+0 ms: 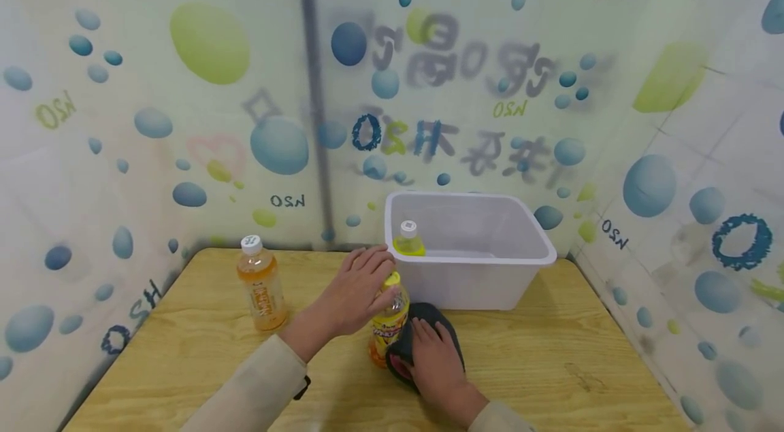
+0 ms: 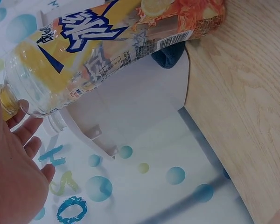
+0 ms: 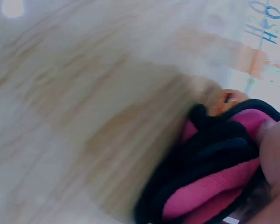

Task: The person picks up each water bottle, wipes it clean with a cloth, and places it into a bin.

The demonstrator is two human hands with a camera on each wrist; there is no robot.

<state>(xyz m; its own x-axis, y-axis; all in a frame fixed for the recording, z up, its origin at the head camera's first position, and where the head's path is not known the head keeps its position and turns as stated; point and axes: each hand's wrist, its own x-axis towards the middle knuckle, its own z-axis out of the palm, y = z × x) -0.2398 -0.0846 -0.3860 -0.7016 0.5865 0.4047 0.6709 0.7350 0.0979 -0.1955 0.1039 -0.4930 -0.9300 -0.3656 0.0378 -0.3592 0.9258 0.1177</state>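
A bottle with a yellow label and a yellow cap stands on the table in front of the white bin. My left hand grips it at the top; in the left wrist view the fingers of that hand curl about the cap and neck. Against the bottle's right side, my right hand holds a dark cloth. Folds with a pink inner face show on this cloth in the right wrist view, where only part of the hand appears. The bottle's lower right side is partly covered.
On the left of the wooden table stands an orange drink bottle with a white cap. The white plastic bin is at the back right, holding a white-capped bottle. Patterned sheets wall in the table's back and sides.
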